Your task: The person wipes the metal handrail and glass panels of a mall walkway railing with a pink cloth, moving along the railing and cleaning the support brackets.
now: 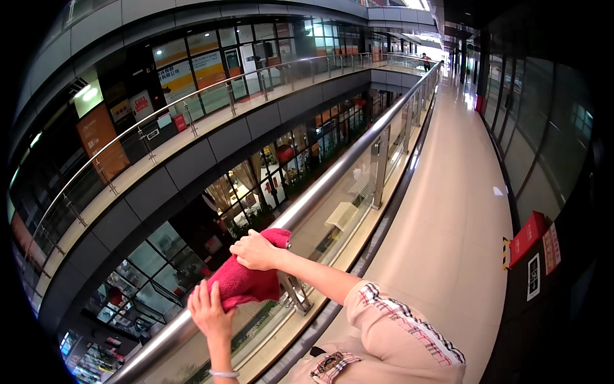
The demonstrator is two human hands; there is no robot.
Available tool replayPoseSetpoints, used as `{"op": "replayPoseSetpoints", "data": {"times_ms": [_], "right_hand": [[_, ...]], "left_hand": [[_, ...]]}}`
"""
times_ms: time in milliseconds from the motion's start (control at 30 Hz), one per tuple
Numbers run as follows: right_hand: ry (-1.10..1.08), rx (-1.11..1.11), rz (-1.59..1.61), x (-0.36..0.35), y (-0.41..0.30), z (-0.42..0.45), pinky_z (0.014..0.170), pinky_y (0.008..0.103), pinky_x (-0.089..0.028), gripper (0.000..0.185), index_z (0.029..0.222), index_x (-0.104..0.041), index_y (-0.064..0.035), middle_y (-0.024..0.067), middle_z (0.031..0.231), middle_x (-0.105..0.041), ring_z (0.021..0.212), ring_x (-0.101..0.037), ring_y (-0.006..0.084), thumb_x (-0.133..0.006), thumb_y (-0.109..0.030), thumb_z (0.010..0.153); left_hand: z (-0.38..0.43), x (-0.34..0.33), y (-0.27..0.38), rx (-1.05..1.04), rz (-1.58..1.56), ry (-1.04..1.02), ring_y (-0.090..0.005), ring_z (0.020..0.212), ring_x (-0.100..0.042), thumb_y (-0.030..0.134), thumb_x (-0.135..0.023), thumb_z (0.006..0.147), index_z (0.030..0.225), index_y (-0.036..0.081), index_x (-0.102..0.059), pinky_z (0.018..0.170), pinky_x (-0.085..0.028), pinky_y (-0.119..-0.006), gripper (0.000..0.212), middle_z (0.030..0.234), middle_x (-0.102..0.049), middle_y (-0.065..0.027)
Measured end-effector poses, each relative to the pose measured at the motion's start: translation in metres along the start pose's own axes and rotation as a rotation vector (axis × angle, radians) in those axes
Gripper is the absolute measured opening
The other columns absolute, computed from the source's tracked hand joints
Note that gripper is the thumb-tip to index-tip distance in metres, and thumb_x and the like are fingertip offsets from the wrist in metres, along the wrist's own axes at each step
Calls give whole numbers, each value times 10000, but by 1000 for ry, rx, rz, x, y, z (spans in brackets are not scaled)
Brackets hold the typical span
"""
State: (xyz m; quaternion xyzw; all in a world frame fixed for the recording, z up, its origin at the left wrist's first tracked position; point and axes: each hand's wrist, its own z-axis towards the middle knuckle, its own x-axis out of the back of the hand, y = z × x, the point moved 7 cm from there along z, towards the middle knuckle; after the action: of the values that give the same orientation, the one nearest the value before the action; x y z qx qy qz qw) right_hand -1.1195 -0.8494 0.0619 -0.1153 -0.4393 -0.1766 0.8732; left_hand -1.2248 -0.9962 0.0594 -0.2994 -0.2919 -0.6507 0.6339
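Observation:
A crimson terry cloth (249,283) is draped over the round stainless-steel handrail (352,149) of a glass balustrade. My right hand (256,250) grips the cloth's far part on top of the rail, its fingers curled over the far side. Closer to me, my left hand (211,307) holds the near end of the cloth, fingers bent over the rail. A pale bangle (224,373) circles my left wrist. The cloth hangs down on the walkway side and hides the rail beneath it.
Below the rail are glass panels (331,225) and a steel post (381,168). A shiny tiled walkway (446,192) runs along the right. Against the right wall stands a red box (526,240). A person (426,61) is far down the walkway. Beyond the balustrade, an atrium drops to a lower floor.

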Motion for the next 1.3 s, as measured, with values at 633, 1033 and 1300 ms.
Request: {"op": "replayPoseSetpoints", "data": {"times_ms": [633, 1033, 1300], "right_hand": [[153, -165, 13, -2, -21, 18, 632, 385, -449, 114, 784, -575, -76, 71, 742, -610, 731, -600, 258, -552, -186, 764], [45, -418, 73, 29, 55, -8, 691, 439, -470, 115, 702, -608, -65, 120, 718, -627, 759, -603, 314, -546, -159, 728], [114, -78, 48, 70, -4, -8, 719, 410, -353, 172, 801, -552, -116, 43, 716, -609, 730, -580, 230, -588, -285, 801]], "left_hand": [[52, 0, 38, 132, -89, -143, -413, 1279, -336, 351, -687, 748, 1375, 56, -330, 1068, -234, -506, 780, 1395, -374, -173], [83, -51, 94, 28, 29, -354, -250, 802, -577, 461, -800, 556, 1155, 56, -470, 679, -433, -394, 795, 885, -552, -91], [53, -9, 2, 212, -137, -823, -355, 826, -637, 737, -588, 626, 998, 62, -592, 726, -500, -444, 770, 854, -652, -213]]}}
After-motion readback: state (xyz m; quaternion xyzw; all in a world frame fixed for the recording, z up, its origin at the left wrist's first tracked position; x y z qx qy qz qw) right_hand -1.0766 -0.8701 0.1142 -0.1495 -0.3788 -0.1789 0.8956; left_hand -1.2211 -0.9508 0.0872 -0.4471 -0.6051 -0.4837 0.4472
